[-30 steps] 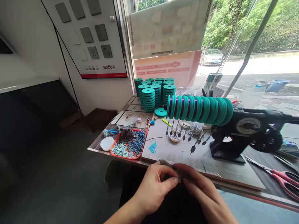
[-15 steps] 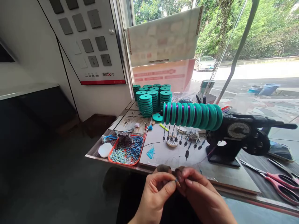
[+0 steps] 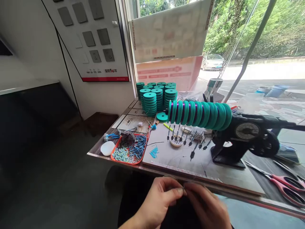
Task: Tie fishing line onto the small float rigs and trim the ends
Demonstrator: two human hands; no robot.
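My left hand [image 3: 164, 194] is closed in a pinch just off the table's front edge. Thumb and forefinger press on something very small, mostly covered by the fingertips. Right against it, my right hand [image 3: 206, 202] is closed too, its fingertips meeting the left ones; what they grip is hidden and partly blurred. Above the hands, a row of green foam spools [image 3: 200, 114] sits on the shaft of a black winding machine [image 3: 247, 130]. Several dark spring-like weights [image 3: 192, 155] hang from these spools on thin lines.
On the board lie light-blue sticks [image 3: 153, 152] and a small dish of beads [image 3: 176, 142]. A red tray [image 3: 145, 149] holds blue springs and green tubes. Stacked green spools [image 3: 150, 103] stand behind. Pink-handled scissors [image 3: 286, 186] lie at the right, beside the machine.
Both hands have moved slightly down, and their fingertips are now close together. The right hand has turned so its back faces me more. The view has shifted a little.
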